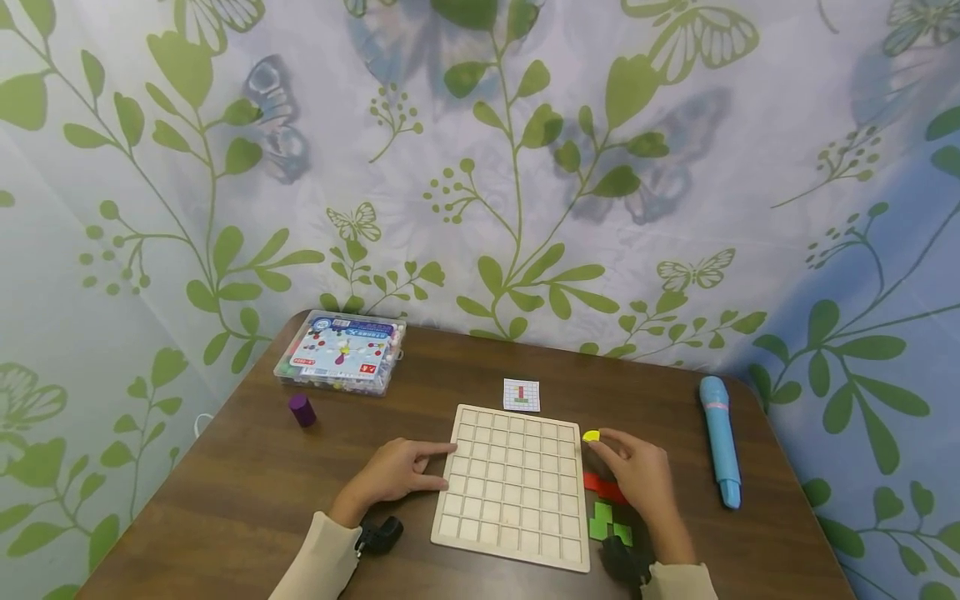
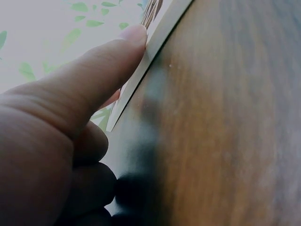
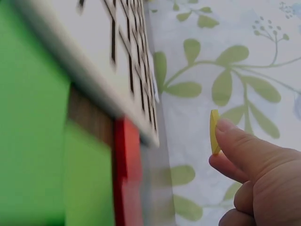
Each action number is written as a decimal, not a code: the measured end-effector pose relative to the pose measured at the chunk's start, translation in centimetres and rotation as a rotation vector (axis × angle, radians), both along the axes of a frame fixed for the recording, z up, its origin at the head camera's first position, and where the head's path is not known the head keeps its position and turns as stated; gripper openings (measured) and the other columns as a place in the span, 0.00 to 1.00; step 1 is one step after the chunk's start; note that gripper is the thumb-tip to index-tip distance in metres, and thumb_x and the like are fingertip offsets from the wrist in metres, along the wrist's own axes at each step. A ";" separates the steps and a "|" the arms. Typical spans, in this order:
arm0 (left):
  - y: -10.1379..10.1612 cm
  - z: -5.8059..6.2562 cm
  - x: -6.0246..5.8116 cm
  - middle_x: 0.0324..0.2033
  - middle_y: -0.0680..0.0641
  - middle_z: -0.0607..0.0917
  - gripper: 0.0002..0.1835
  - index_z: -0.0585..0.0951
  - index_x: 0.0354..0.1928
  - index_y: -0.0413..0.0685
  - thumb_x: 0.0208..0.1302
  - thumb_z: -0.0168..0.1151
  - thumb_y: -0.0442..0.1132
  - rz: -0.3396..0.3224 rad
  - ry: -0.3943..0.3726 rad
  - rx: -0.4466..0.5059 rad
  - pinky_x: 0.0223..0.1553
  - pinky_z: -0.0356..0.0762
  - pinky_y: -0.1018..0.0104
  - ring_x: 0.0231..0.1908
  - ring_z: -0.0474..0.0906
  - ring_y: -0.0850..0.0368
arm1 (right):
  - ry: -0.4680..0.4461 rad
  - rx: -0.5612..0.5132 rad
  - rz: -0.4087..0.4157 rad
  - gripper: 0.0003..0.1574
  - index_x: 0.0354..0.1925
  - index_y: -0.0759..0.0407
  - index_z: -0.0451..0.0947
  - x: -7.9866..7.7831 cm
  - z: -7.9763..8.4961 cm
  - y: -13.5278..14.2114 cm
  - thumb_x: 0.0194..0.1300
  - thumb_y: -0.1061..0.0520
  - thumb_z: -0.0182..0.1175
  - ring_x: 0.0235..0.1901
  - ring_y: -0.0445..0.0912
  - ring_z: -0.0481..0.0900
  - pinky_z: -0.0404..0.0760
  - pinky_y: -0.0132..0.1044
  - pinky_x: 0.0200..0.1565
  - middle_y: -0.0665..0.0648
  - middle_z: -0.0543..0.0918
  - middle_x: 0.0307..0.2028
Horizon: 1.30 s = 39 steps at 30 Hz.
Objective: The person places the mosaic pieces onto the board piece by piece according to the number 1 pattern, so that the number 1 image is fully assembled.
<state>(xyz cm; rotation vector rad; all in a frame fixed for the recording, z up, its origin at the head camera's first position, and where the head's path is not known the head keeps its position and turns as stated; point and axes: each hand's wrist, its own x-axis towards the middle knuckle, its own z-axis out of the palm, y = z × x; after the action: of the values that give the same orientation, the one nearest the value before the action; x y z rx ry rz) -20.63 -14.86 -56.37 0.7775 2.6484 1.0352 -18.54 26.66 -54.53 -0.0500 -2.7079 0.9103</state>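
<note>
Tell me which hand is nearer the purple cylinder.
Left. The left hand is to the right of the purple cylinder, at the left edge of the board; the right hand is farther, past the right edge.

Around one grid board (image 1: pixel 517 477) on one worktop (image 1: pixel 187 533): one card (image 1: pixel 521 396) at twelve o'clock, one yellow piece (image 1: pixel 591 435) at two, one red shape (image 1: pixel 592 482) and one blue microphone (image 1: pixel 722 442) at three, green pieces (image 1: pixel 600 522) at four, one or two, unclear; two black wrist devices (image 1: pixel 384 535) at four and eight; one purple cylinder (image 1: pixel 302 412) and one box (image 1: pixel 341 350) at ten.
</note>
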 end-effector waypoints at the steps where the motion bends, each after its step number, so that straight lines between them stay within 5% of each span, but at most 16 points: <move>1: 0.0 0.0 0.0 0.12 0.62 0.60 0.32 0.80 0.67 0.67 0.60 0.73 0.59 -0.001 -0.001 -0.001 0.22 0.54 0.70 0.16 0.50 0.68 | 0.001 -0.009 0.006 0.22 0.50 0.54 0.88 -0.1 0.1 -0.4 0.61 0.45 0.75 0.15 0.42 0.58 0.59 0.36 0.18 0.47 0.62 0.15; 22: 0.0 0.1 0.0 0.12 0.62 0.61 0.32 0.80 0.67 0.67 0.60 0.73 0.59 -0.002 0.012 -0.011 0.22 0.54 0.69 0.16 0.51 0.68 | 0.019 -0.132 0.144 0.24 0.53 0.56 0.88 -1.8 0.4 -6.1 0.64 0.45 0.73 0.14 0.38 0.50 0.56 0.33 0.17 0.44 0.58 0.14; 39: 0.1 0.1 -0.1 0.12 0.62 0.61 0.32 0.80 0.67 0.66 0.60 0.74 0.58 -0.001 0.018 -0.007 0.22 0.55 0.70 0.16 0.52 0.68 | 0.025 -0.111 0.205 0.22 0.51 0.56 0.89 -2.2 -0.8 -10.4 0.60 0.49 0.76 0.16 0.36 0.52 0.56 0.34 0.20 0.43 0.59 0.14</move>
<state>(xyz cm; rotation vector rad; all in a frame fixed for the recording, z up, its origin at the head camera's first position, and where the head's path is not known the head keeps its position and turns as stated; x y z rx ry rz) -20.75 -14.77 -56.26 0.7902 2.6654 1.0227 -20.77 16.30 -55.36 0.2188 -2.6731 1.1108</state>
